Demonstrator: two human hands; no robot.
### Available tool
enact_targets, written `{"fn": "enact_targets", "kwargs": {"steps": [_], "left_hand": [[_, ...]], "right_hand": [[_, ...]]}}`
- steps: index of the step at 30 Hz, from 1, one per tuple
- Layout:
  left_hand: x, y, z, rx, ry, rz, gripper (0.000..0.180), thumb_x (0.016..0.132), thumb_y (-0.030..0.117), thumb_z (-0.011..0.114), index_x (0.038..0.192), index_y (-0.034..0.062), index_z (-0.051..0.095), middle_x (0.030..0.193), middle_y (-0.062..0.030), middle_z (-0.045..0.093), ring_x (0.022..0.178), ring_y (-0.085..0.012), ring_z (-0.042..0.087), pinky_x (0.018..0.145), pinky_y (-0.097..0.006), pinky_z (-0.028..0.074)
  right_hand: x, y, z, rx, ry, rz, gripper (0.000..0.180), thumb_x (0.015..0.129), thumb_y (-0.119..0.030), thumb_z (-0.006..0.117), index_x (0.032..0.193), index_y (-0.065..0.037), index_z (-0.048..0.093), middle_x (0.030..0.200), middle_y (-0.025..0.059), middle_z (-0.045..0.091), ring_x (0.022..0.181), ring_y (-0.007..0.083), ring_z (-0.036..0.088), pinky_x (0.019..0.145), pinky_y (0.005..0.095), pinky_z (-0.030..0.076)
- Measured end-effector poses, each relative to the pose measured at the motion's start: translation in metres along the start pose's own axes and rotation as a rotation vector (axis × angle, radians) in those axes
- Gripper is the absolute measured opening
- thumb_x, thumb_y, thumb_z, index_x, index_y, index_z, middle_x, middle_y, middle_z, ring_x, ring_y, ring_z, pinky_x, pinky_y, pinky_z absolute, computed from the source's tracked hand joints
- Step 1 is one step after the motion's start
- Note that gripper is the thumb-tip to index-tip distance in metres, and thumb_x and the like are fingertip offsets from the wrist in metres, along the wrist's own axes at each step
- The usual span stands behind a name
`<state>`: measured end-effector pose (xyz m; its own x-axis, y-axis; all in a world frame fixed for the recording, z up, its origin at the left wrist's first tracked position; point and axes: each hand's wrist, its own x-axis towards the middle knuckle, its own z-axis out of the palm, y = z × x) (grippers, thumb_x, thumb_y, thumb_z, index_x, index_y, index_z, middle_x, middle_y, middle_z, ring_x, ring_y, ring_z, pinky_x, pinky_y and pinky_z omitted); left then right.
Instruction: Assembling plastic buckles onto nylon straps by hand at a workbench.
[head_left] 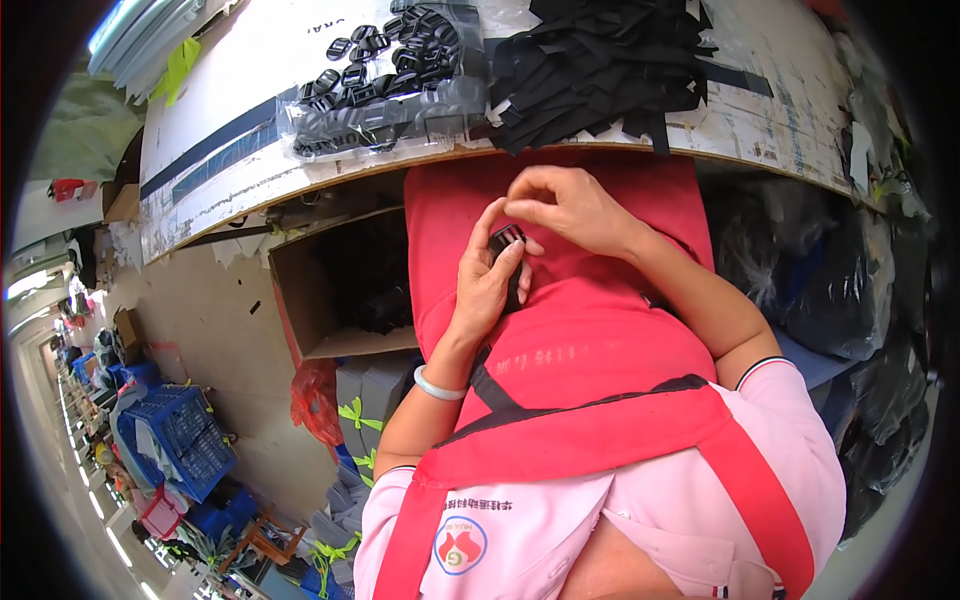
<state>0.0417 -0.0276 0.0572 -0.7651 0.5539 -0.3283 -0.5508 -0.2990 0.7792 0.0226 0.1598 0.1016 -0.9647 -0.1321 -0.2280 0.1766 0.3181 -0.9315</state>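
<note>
My left hand [487, 277] is closed around a small black plastic buckle [507, 237], held over the red apron [620, 350] on my lap. A short dark piece, seemingly webbing, shows below the buckle between the fingers. My right hand [575, 212] is just right of it, with thumb and forefinger pinched together close to the left fingertips. What the pinch holds, if anything, is hidden. Beyond the hands, on the table [225, 140], a clear plastic bag holds many black buckles [400, 75]. Right of it is a heap of cut black webbing strips [600, 75].
Under the table's front edge, an open cardboard box [345, 345] with dark contents stands left of my lap. Black plastic bags [830, 270] are at the right. Grey bundles with green ties [365, 410] stand by my left arm. A blue crate [180, 440] is farther left.
</note>
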Motion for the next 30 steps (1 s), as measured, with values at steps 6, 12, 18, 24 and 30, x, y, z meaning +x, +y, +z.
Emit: {"fn": "enact_targets", "kwargs": {"steps": [6,12,18,24,30], "left_hand": [[0.008,-0.001,-0.008,0.132,-0.154,-0.066,0.055,0.098,0.004,0.052,0.148,0.0098,0.031,0.087,-0.0089,0.064,0.057,-0.0091,0.055,0.046,-0.021,0.046],[0.010,-0.001,-0.011,0.152,-0.080,-0.077,0.043,0.101,0.014,0.050,0.142,0.0068,0.040,0.084,-0.0070,0.063,0.055,-0.0088,0.053,0.045,-0.021,0.043],[0.016,0.000,-0.038,-0.593,-0.120,-0.409,0.047,0.100,0.048,0.044,0.116,0.0048,0.055,0.078,-0.0075,0.059,0.051,-0.0123,0.048,0.042,-0.022,0.036],[0.014,0.005,-0.008,-0.333,-0.036,-0.374,0.045,0.102,0.036,0.047,0.128,0.0004,0.050,0.095,-0.0083,0.059,0.063,-0.0153,0.056,0.047,-0.025,0.046],[0.009,0.007,-0.007,-0.158,-0.069,-0.286,0.039,0.103,0.025,0.047,0.135,0.0016,0.048,0.091,-0.0031,0.055,0.055,-0.0085,0.047,0.041,-0.021,0.037]], "right_hand": [[-0.015,0.034,0.000,0.267,-0.265,0.043,0.012,0.096,-0.011,0.057,0.093,0.000,0.060,0.077,0.0024,0.063,0.070,0.0082,0.058,0.064,0.0234,0.048],[-0.012,0.030,-0.006,0.253,-0.274,0.168,0.019,0.098,-0.018,0.055,0.097,-0.001,0.064,0.080,0.0023,0.064,0.069,0.0071,0.057,0.062,0.0225,0.050],[0.025,0.016,-0.034,-0.226,0.140,-0.315,0.014,0.088,-0.012,0.064,0.092,0.002,0.065,0.084,0.0101,0.064,0.078,0.0184,0.063,0.072,0.0309,0.050],[0.122,0.019,-0.077,-0.775,0.497,-0.544,0.020,0.085,-0.007,0.058,0.103,-0.012,0.065,0.101,0.0070,0.063,0.100,0.0249,0.058,0.086,0.0373,0.047],[0.154,-0.001,-0.083,-1.270,0.315,-0.525,0.013,0.086,-0.012,0.052,0.092,-0.014,0.063,0.103,0.0047,0.061,0.108,0.0250,0.056,0.095,0.0368,0.044]]}}
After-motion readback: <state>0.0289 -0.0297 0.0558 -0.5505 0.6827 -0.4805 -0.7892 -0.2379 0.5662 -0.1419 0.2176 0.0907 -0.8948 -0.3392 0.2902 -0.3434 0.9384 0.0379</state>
